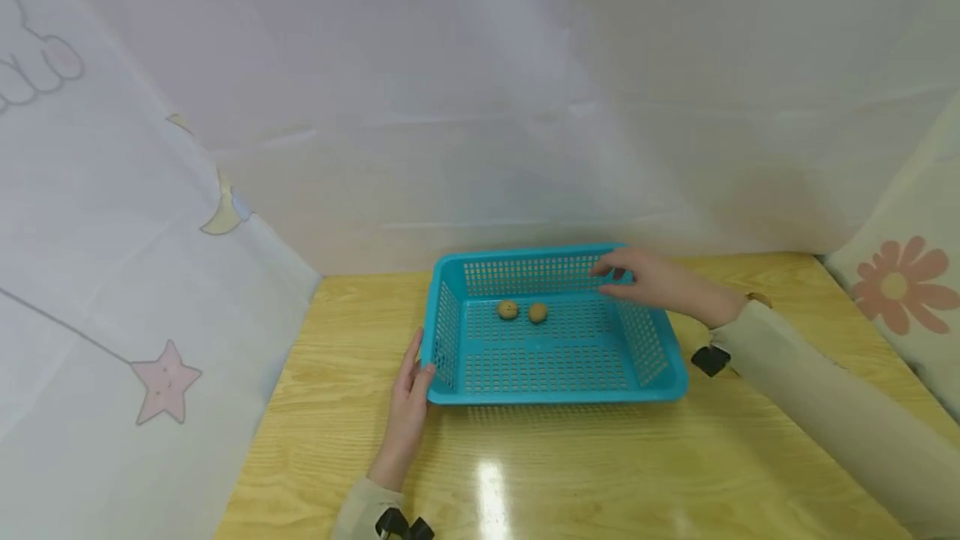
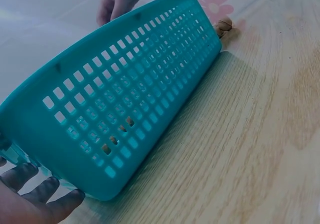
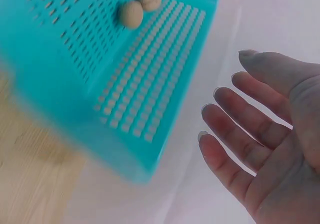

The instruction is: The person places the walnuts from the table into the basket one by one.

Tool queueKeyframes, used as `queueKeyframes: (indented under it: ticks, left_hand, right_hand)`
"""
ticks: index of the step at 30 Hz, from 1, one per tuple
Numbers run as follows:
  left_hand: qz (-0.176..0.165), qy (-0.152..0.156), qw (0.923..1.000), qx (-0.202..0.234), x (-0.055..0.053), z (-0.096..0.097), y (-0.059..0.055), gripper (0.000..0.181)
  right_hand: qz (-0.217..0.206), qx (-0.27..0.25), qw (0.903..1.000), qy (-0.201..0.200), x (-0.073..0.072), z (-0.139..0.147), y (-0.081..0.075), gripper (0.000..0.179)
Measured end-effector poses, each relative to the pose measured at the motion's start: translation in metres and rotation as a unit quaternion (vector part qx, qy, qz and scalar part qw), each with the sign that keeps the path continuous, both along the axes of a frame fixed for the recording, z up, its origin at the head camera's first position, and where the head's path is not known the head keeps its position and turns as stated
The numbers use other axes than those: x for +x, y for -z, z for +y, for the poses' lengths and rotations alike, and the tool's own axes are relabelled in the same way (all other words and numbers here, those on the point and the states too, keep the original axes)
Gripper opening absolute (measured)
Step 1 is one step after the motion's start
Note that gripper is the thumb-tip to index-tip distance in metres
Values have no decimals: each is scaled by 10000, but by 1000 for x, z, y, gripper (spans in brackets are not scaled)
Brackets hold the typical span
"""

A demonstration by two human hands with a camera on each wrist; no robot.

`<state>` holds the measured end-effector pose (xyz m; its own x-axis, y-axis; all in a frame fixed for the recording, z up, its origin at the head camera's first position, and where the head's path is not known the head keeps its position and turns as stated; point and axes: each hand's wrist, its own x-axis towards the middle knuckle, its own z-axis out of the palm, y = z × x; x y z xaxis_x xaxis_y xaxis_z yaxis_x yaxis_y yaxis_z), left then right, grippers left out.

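Note:
A blue plastic basket [image 1: 540, 397] with grid-patterned walls stands on the wooden table. Two walnuts [image 1: 507, 309] lie close together on its floor, toward the back; in the right wrist view the walnuts [image 3: 131, 14] are side by side. My left hand [image 1: 408, 402] holds the basket's left end, thumb at the rim near the front corner, fingers [image 2: 44, 189] against the outside of the end wall. Over the back right corner my right hand [image 1: 652, 283] hovers with nothing in it. Its fingers [image 3: 235, 134] are spread and loosely bent, palm showing.
To the right of the basket, partly behind my right wrist, more walnuts [image 1: 759, 299] lie on the table [image 1: 360, 340]. A pale printed cloth [image 1: 465, 107] hangs behind and at both sides of the table. Each sleeve bears a small black device [image 1: 710, 359] at the wrist.

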<state>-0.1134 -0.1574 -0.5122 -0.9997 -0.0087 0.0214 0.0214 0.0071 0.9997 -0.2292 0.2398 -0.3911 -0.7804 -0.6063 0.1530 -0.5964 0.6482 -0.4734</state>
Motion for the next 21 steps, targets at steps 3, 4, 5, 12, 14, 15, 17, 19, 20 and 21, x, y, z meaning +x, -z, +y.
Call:
queueKeyframes:
  ticks: [3,4,5,12,14,15,17,19,20,21]
  left_hand:
    - [-42,14,10000,-22,0,-1,0,59]
    - [-52,14,10000,-26,-1,-1,0,59]
    - [-44,28,10000,-29,-1,-1,0,59]
    - [6,81,10000,-41,0,-3,1,57]
    - [7,93,9999,-48,1,-3,1,57]
    - [7,97,9999,-43,1,-3,1,57]
    - [14,103,9999,-45,1,-3,1,57]
    - [12,97,9999,-63,0,-3,2,57]
    - [18,99,9999,-70,0,-2,2,57]
    - [28,108,9999,-74,-1,-2,2,57]
  right_hand:
    - [-25,-53,9996,270,9,22,-1,25]
    - [-61,-58,9993,354,12,30,-1,25]
    - [-67,-31,9990,451,15,37,0,26]
    - [-119,264,9955,904,33,80,15,27]
    - [-156,347,9943,1000,39,91,21,27]
    - [-151,406,9939,1011,42,96,24,27]
    - [-194,503,9930,1056,48,108,30,26]
    - [-221,621,9916,1108,55,120,38,26]
    - [-243,673,9910,1134,58,126,42,28]
    - [-206,736,9904,1155,61,132,46,28]
